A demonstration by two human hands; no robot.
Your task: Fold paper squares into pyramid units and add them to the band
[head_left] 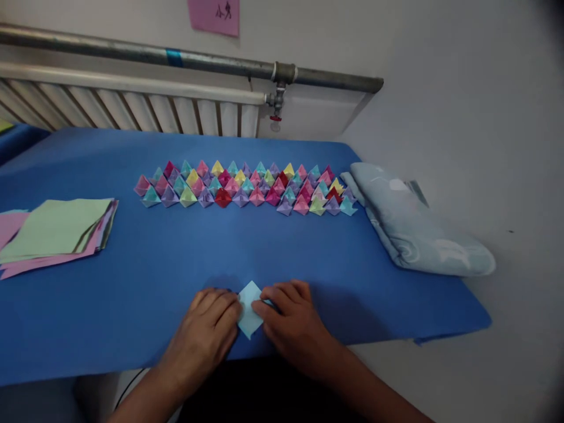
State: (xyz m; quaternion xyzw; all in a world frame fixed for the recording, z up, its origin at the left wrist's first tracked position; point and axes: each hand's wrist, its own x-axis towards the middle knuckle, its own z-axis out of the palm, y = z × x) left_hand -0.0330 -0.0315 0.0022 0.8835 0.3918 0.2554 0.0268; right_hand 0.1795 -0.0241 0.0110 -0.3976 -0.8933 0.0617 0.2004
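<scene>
A light blue piece of folded paper (250,317) lies as a diamond on the blue tabletop near its front edge. My left hand (205,329) is closed at the paper's left corner, its fingertips against the edge. From the other side my right hand (295,320) pinches the right corner, with thumb and forefinger over the paper's face. The undersides of the paper and of the fingers are hidden. Farther back, several small folded paper boats (240,197) in pink, purple, yellow, red, green and blue stand in tight rows.
A stack of coloured paper sheets (61,226) lies at the left. On the right, a folded grey-blue blanket (409,229) rests by the wall. Behind the blue table (176,252) are a white radiator (158,111), a metal pipe (220,63) and a red-handled valve (276,118).
</scene>
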